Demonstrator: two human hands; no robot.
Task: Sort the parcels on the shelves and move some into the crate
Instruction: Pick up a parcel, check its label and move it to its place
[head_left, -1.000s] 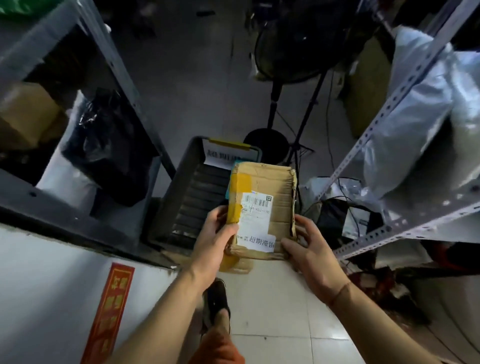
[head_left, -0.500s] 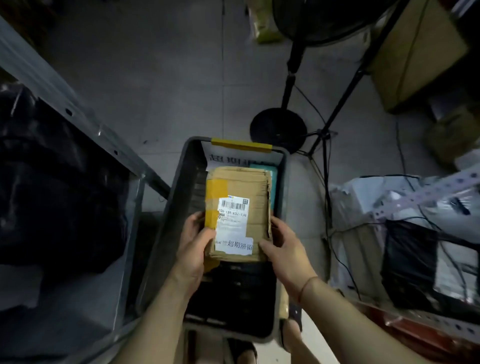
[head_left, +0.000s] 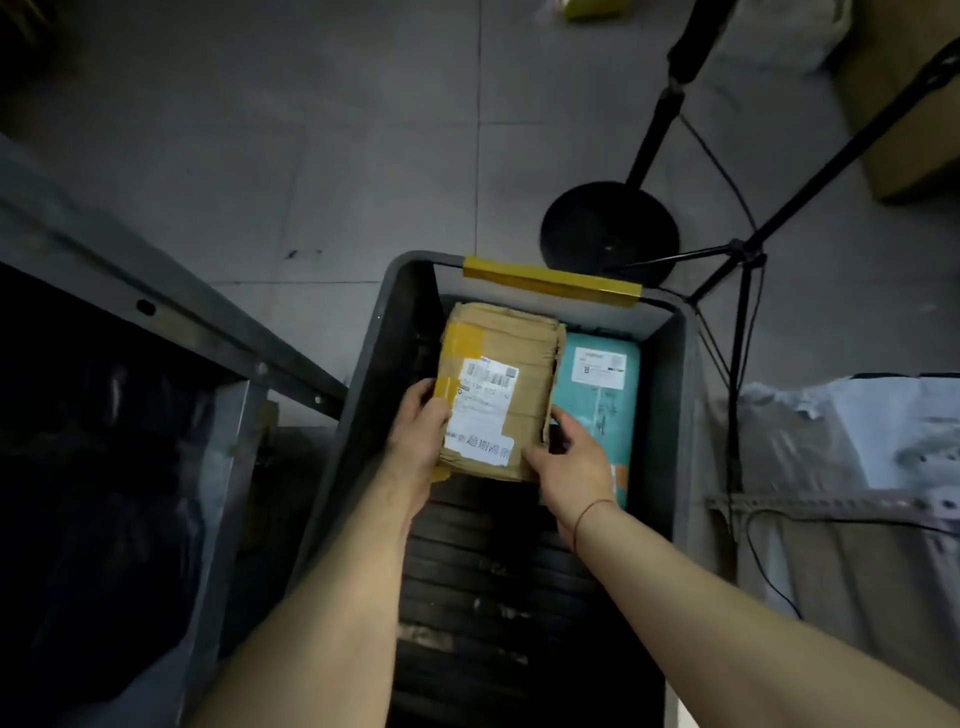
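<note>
While hands (head_left: 415, 431) grip, parcel (head_left: 511, 374) inside crate (head_left: 363, 395)

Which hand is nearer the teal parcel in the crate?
Right. The right hand grips the cardboard parcel's edge beside the teal parcel; the left hand grips the far edge.

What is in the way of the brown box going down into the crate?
Nothing visible blocks it. Both hands, left hand and right hand, hold the brown box over the crate. A teal parcel lies beside it on the right, not underneath.
</note>
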